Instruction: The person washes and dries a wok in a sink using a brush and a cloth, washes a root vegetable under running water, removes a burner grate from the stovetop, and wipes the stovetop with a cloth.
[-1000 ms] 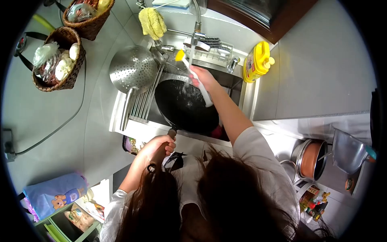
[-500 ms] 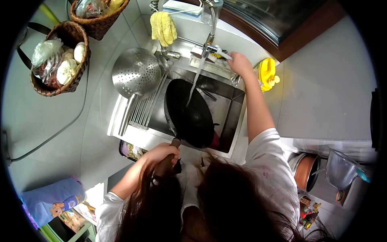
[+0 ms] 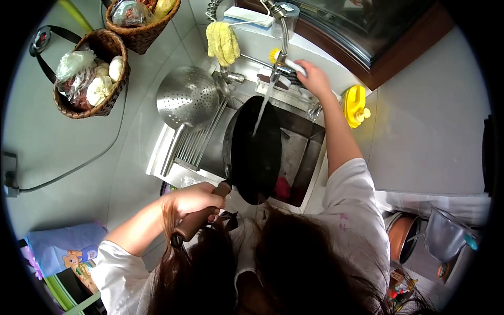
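Observation:
My left hand (image 3: 195, 200) is closed round the brown handle of a black wok (image 3: 257, 157). The wok is tipped steeply on its side over the steel sink (image 3: 310, 152). From the faucet (image 3: 278, 68) a stream of water runs down into the wok. Beyond the faucet, my right hand (image 3: 315, 81) grips the white handle of a dish brush (image 3: 297, 66), whose yellow bristles show behind the faucet neck. Inside the sink, a red cloth-like thing (image 3: 282, 187) lies near the front edge, beside the wok.
A perforated steel strainer (image 3: 188, 97) rests on the drying rack (image 3: 197, 139) at the left. A yellow cloth (image 3: 222, 42) hangs behind. A yellow bottle (image 3: 355, 106) stands right of the sink. Wicker baskets (image 3: 94, 105) with garlic and bags hang at upper left.
My left hand has tilted the wok further and swung it a little to the right. The dish brush's yellow head now shows left of the faucet neck; more of the red thing is uncovered.

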`<state>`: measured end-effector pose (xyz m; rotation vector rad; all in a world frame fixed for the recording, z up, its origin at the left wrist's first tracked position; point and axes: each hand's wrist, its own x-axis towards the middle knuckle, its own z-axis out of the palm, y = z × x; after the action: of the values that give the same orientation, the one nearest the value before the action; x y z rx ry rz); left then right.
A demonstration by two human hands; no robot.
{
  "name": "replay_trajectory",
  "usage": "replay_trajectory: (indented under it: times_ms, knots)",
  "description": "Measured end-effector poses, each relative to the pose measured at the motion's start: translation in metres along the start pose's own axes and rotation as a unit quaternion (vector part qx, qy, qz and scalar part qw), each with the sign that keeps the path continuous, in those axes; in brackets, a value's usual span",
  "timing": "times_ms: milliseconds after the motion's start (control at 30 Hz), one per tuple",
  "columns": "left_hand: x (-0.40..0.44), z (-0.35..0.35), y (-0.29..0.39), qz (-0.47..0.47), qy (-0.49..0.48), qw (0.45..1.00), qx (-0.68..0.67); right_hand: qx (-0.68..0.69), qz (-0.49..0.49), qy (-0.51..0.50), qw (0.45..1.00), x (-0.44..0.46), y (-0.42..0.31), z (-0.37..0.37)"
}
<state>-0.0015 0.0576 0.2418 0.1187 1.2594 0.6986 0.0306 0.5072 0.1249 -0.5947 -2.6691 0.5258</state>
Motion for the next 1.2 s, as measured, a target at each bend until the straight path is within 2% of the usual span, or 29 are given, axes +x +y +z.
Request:
replay_trajectory:
  times_ms: [100,133,200,300,467,567,667,733,867,933,1000,1033,1067,1100,1133,1200]
  knots:
    - [-0.008,0.003,0.015,0.004,0.018,0.997,0.075,-0.065,-0.075,-0.002,0.995,0.014,0.034,0.04]
    - [-0.012,0.004,0.023,0.007,0.017,0.996,0.092,-0.057,-0.066,0.028,0.996,0.015,0.03,0.042]
    - [-0.026,0.017,0.052,-0.014,0.078,0.981,0.179,-0.042,-0.043,0.083,0.995,0.007,0.021,0.046]
    - [-0.01,0.007,0.059,-0.017,0.072,0.966,0.247,0.004,-0.016,0.136,0.991,-0.011,-0.008,0.03]
    - [-0.01,0.025,0.104,-0.047,0.114,0.862,0.492,0.085,0.031,0.14,0.986,-0.036,-0.016,0.011]
    - [-0.016,0.039,0.114,-0.049,0.129,0.823,0.552,0.131,0.034,0.148,0.98,-0.055,-0.018,-0.006]
    - [-0.007,0.043,0.101,-0.01,0.123,0.741,0.66,0.209,0.089,0.061,0.972,-0.07,-0.02,-0.008]
    - [0.001,0.041,0.085,0.03,0.113,0.679,0.724,0.243,0.094,0.027,0.965,-0.075,-0.028,-0.002]
    - [-0.013,0.049,0.068,0.025,0.117,0.669,0.734,0.214,0.065,-0.047,0.974,-0.07,-0.041,0.03]
    - [-0.027,0.062,0.066,-0.042,0.097,0.63,0.769,0.196,0.066,-0.232,0.95,-0.058,-0.054,0.045]
    - [-0.034,0.058,0.048,0.01,0.103,0.623,0.775,0.258,0.047,-0.253,0.931,-0.051,-0.076,0.065]
    - [-0.037,0.053,0.036,0.063,0.109,0.602,0.789,0.28,0.083,-0.258,0.921,-0.04,-0.086,0.081]
    - [-0.035,0.049,0.029,0.058,0.113,0.594,0.795,0.342,0.158,-0.294,0.878,-0.028,-0.09,0.091]
    - [-0.033,0.045,0.022,0.054,0.117,0.585,0.801,0.497,0.226,-0.211,0.811,-0.018,-0.084,0.115]
    - [-0.03,0.04,0.016,0.05,0.121,0.576,0.807,0.632,0.286,-0.119,0.71,-0.015,-0.087,0.129]
    - [-0.019,0.025,0.003,0.086,0.141,0.568,0.806,0.739,0.356,-0.077,0.567,-0.01,-0.086,0.128]
